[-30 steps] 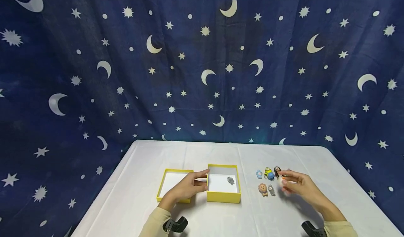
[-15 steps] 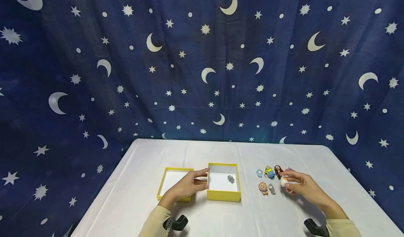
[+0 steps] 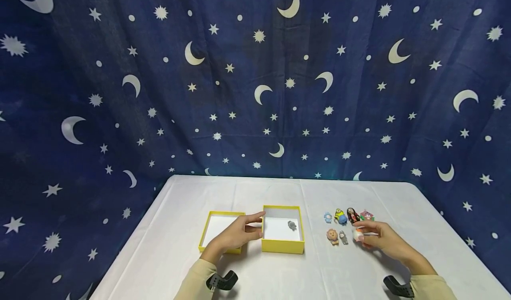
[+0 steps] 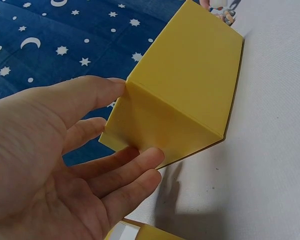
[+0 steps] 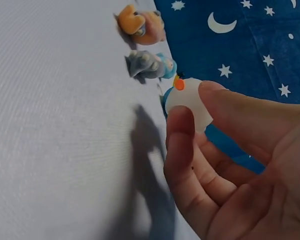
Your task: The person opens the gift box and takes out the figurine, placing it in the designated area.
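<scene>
My right hand (image 3: 381,238) pinches a small white rounded toy figure (image 5: 191,102) with an orange spot between thumb and fingers, beside the group of figures at the right of the table. My left hand (image 3: 238,232) rests fingertips against the left wall of a yellow box (image 3: 282,246); in the left wrist view the thumb meets a corner edge. Inside that box lies a grey figure (image 3: 292,225). Nearest the right hand are a dark-haired doll (image 3: 353,216), a pink-and-green figure (image 3: 367,215) and a small grey figure (image 3: 343,237).
Left of the box lies a shallow yellow-edged lid (image 3: 205,231), white inside, partly behind the left hand. A lion figure (image 3: 332,236), a yellow-and-blue Minion (image 3: 340,217) and a light blue figure (image 3: 328,218) sit on the white-covered table (image 3: 319,273). A starry blue curtain (image 3: 239,78) hangs behind.
The right hand, with the white figure, has shifted slightly towards me, so the dark-haired doll and the pink-and-green figure show more fully. The left hand keeps its place at the box.
</scene>
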Available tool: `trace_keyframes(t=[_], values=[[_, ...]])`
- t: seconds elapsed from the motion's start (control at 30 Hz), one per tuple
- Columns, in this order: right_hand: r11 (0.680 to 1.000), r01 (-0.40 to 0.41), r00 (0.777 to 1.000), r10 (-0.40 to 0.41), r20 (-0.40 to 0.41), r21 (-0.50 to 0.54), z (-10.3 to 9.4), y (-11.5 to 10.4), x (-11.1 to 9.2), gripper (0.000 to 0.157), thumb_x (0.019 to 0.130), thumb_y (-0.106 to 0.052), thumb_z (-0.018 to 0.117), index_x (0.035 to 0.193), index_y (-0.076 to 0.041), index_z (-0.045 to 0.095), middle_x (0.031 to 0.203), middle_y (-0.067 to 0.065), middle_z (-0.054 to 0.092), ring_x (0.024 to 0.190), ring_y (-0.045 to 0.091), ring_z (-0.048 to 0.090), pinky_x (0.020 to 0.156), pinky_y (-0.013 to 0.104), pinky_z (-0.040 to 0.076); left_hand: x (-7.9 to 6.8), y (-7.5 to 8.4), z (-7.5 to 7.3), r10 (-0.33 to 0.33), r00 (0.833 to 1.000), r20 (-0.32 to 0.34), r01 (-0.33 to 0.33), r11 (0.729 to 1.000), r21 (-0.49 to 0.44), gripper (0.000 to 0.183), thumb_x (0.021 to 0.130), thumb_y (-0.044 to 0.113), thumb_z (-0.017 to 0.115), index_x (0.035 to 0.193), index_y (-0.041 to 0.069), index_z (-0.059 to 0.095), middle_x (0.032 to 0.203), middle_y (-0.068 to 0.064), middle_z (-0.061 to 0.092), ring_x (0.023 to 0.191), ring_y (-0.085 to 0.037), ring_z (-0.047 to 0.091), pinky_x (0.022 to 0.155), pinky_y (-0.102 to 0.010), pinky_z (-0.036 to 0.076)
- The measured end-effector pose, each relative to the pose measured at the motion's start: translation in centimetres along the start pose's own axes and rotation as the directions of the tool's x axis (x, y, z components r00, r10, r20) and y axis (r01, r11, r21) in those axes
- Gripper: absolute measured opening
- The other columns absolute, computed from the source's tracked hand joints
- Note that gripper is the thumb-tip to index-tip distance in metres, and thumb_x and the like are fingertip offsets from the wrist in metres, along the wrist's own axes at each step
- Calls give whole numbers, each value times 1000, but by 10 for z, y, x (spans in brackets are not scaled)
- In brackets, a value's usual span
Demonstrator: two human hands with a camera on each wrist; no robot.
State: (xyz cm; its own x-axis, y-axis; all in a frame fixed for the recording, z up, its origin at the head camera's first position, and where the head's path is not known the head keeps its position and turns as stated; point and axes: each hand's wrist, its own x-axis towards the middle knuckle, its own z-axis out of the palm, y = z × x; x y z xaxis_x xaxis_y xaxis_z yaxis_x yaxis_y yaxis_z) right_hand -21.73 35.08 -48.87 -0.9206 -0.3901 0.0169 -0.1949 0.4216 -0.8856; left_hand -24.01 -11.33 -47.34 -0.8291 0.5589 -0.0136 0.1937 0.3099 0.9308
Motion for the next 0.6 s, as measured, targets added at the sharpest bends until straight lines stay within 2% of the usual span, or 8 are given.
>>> trace_keyframes(t=[0.1,0.23,0.37,0.6], values=[[999,29,1000,-29,9,-29,2,3,0,47,97,-6,64,131,23,48,112,25,68,80,2,66,65,27,59,0,0,0,-2,1000,-3,2,1000,0,61,100,11,63,155,5,40,150,-26,50,130,-38,60,108,-50,50],[995,82,997,-82,14,-48,2,8,0,44,97,-3,63,128,25,48,102,7,73,72,1,63,58,26,55,0,0,1,-1,1000,-4,1,1000,6,61,100,11,64,155,5,40,150,-26,50,129,-38,60,109,-51,48],[992,110,994,-109,14,-55,3,10,0,43,97,-3,63,127,26,49,101,-6,73,70,0,61,56,26,54,0,1,1,0,1000,-7,0,1000,10,61,99,11,64,155,6,40,149,-26,51,129,-38,60,109,-52,48],[992,95,995,-96,1,-79,3,10,1,44,98,-5,63,128,25,51,102,-4,73,70,0,60,56,26,54,0,3,1,1,1000,-11,-1,1000,14,61,99,11,64,155,5,40,149,-26,51,129,-39,60,109,-52,48]])
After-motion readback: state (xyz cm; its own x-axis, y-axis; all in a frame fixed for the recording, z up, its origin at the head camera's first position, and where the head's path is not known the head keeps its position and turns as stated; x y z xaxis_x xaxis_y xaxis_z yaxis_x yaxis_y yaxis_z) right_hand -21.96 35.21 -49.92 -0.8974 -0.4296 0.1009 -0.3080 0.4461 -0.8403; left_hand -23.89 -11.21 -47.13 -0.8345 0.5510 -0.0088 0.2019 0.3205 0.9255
